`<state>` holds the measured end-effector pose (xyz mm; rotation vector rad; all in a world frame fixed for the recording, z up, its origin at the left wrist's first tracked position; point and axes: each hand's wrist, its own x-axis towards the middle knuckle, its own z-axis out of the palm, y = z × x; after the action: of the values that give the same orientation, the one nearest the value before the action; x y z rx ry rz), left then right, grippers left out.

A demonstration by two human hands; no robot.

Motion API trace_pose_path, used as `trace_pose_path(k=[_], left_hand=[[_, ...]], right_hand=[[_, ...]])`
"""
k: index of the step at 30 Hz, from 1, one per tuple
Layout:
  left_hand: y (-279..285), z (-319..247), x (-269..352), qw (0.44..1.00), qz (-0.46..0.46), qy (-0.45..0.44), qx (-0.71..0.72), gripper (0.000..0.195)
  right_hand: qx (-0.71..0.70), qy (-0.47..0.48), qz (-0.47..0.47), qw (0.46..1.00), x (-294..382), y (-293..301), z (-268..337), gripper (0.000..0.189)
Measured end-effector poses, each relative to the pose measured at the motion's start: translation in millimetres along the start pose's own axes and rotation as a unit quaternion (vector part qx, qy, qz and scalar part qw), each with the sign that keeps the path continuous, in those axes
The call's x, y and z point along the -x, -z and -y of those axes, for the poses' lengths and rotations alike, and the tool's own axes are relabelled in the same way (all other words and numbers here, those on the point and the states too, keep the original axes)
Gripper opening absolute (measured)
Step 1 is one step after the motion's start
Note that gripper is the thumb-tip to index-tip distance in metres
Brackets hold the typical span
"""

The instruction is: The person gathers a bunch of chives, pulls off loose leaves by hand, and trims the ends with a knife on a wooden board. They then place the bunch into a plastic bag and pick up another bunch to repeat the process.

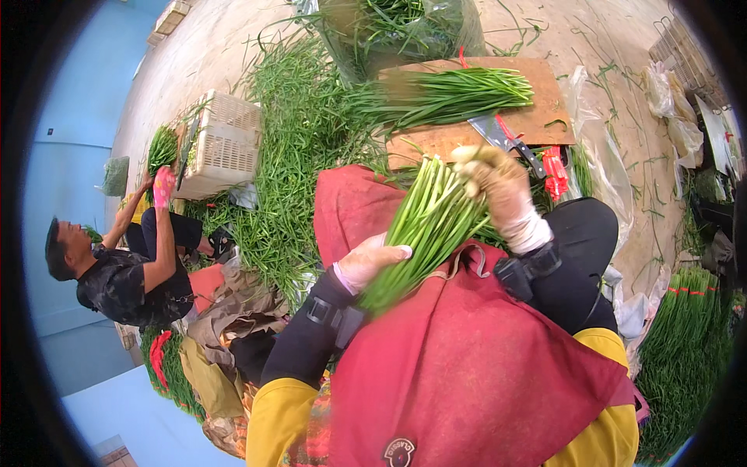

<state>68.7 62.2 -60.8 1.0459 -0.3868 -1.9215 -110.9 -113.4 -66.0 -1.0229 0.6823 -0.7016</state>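
My left hand (370,262), in a thin pale glove, grips a bunch of long green garlic chives (429,230) by its leafy part above my lap. The pale stem ends point up and away from me. My right hand (502,190), in a stained glove, has its fingers curled at the right edge of those stem ends; whether it pinches a stem is unclear. Just beyond is a wooden board (423,146) with another pile of chives (461,93). A black-handled knife (496,131) rests at the board's near edge, beside red ties (554,175).
Loose green leaves (286,146) cover the floor to the left. A co-worker (140,262) there holds chives beside a white plastic crate (224,143). Ahead stands a clear plastic bag (467,29) of greens. Tied bundles (683,338) are at right. A red apron (455,362) covers my lap.
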Motion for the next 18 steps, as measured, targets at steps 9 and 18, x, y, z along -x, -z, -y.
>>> trace_pose_path(k=[9,18], left_hand=[[-6,-3,-2,0.998,0.008,-0.03,-0.047,0.059],[-14,-2,-5,0.995,0.007,-0.04,-0.092,0.057]], right_hand=[[0.362,0.003,0.098,0.927,8,109,36,0.039],[0.55,0.19,0.207,0.786,-9,17,13,0.041]])
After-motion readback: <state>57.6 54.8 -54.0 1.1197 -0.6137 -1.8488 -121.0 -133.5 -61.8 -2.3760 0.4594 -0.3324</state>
